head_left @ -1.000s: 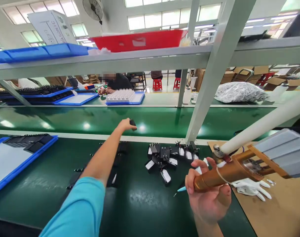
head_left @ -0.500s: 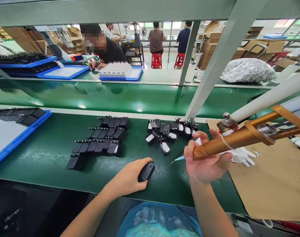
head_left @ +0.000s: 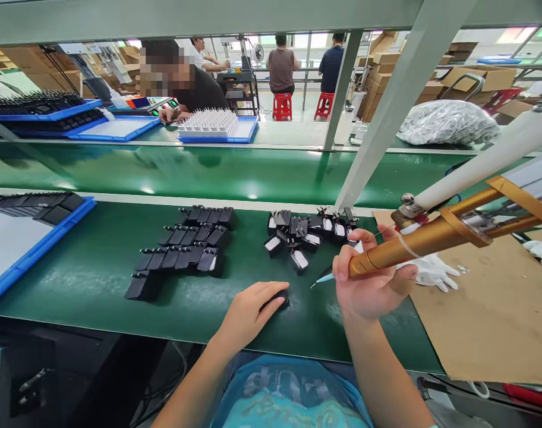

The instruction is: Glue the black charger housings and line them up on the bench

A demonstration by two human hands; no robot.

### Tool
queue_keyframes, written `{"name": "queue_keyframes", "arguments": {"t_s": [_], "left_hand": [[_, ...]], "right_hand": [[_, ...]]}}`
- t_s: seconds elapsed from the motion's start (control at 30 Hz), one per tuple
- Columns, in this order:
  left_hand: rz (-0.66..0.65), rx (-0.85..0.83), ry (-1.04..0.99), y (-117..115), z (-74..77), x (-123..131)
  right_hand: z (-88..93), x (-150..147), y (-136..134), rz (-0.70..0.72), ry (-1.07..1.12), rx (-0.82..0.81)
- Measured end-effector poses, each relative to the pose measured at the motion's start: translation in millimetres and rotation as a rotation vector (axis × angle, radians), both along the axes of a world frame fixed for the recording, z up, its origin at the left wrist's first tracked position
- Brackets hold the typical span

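Observation:
My left hand [head_left: 248, 312] curls over a small black plug-adapter case [head_left: 283, 299] on the green bench, hiding most of it. To its right, my right hand [head_left: 369, 285] is closed around the front of a gold cylindrical tool [head_left: 427, 239]. Past the fingers juts the tool's light-blue needle tip [head_left: 323, 279], a short way from the case and apart from it. Beyond the tip lies a loose cluster of black cases with white insides [head_left: 299, 260]. Rows of similar black pronged cases [head_left: 188, 257] stand to the left.
A blue-rimmed tray [head_left: 43, 246] with black cases sits at far left. Cardboard [head_left: 480, 333] and white gloves [head_left: 434, 272] lie at right. A slanted metal post [head_left: 382, 119] and a pale pipe [head_left: 480, 163] cross the upper right. A co-worker [head_left: 204, 89] sits across the belt [head_left: 235, 172].
My left hand has shifted slightly right and turned over the black case, covering more of it. My right hand and the gold tool have stayed almost where they were.

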State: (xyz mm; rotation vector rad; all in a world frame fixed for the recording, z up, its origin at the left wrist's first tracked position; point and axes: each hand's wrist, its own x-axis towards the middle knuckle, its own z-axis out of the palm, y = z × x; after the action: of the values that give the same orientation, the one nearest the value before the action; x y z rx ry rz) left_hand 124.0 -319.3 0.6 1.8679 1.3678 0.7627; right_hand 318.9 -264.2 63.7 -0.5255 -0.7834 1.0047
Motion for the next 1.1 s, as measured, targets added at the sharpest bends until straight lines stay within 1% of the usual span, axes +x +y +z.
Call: {"name": "queue_keyframes", "arguments": {"t_s": [0.07,0.17,0.23,0.3,0.4,0.47,0.53,0.63,0.73,0.83,0.93,1.1], "left_hand": [[-0.017,-0.011,0.021,-3,3.2,-5],[0.045,-0.033,-0.010,-10,1.7,-12],[0.093,-0.028,-0.054,-12,-2.8,-14],[0.113,-0.032,-0.112,-10,-8.8,-16],[0.153,-0.069,-0.257,-4,-19.2,-16],[0.198,-0.048,-0.291,-4,-26.0,-16],[0.213,0.057,-0.207,-9,-32.0,-14],[0.164,0.234,0.005,-19,-39.7,-9],[0.185,0.273,0.129,-23,-44.1,-1],[0.215,0.234,0.133,-21,-40.3,7],[0.214,0.217,0.071,-19,-28.3,14],[0.225,0.340,0.025,-19,-8.4,21]], "right_hand": [[-0.4,0,0,0.004,0.007,0.004],[-0.6,0,0,0.005,0.013,0.002],[-0.5,0,0,0.006,0.015,0.004],[-0.2,-1,-1,0.010,0.012,0.011],[0.7,-3,-2,0.019,0.006,0.021],[1.6,-5,-3,0.039,0.008,0.025],[2.9,-8,-5,0.067,0.017,0.032],[5.9,-14,-9,0.105,0.035,0.041],[9.6,-21,-14,0.137,0.053,0.042],[12.7,-26,-17,0.154,0.072,0.050],[14.1,-30,-18,0.165,0.090,0.063],[13.0,-31,-20,0.152,0.077,0.060]]}}
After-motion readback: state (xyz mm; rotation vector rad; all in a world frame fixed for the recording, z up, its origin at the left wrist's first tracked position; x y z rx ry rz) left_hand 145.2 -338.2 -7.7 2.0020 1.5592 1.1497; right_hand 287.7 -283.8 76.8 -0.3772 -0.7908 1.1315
